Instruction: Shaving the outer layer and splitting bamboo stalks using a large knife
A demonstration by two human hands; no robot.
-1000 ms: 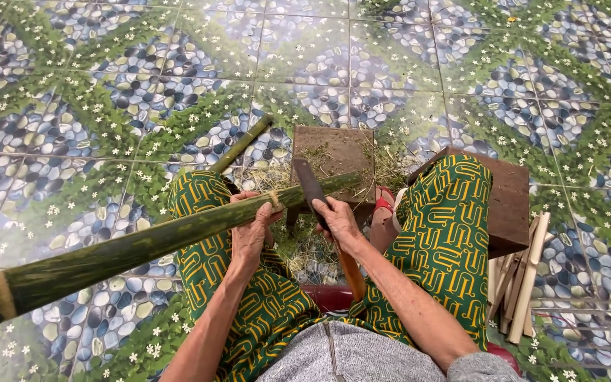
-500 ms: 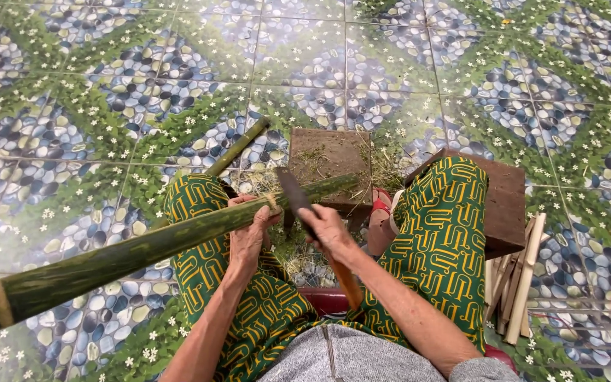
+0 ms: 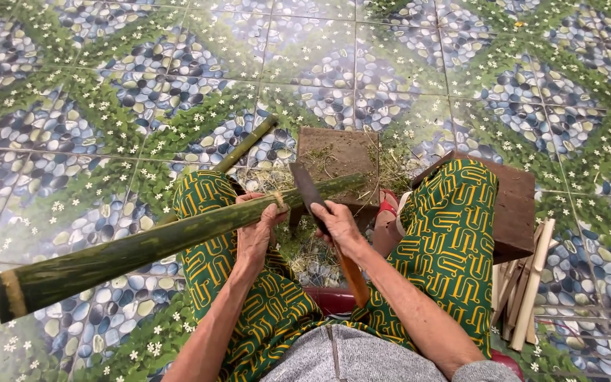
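- A long green bamboo pole [image 3: 171,237] is lying across the person's left knee, running from the lower left of the view up to a small wooden block [image 3: 339,159] on the floor, where its far end is resting.
- The left hand [image 3: 254,230] is gripping the pole from below, fingers curled closed around it near a pale frayed patch on the bamboo.
- The right hand [image 3: 341,226] is closing its fingers around a knife [image 3: 312,194] with a dark blade and an orange-brown handle; the blade is lying against the pole just right of the left hand, tilted up and to the left.
- The handle is sticking out below the right hand, toward the person's lap.
- Both legs are in green trousers with a yellow pattern [image 3: 447,240], knees spread to either side of the block.
- Shavings [image 3: 305,247] are lying on the floor between the knees and around the block.
- A thinner green bamboo stick [image 3: 245,145] is lying on the floor beyond the left knee, near the block.
- A second, larger brown block [image 3: 514,205] is sitting beside the right knee.
- A bundle of pale split strips [image 3: 528,283] is lying on the tiled floor [image 3: 107,85] just right of it.
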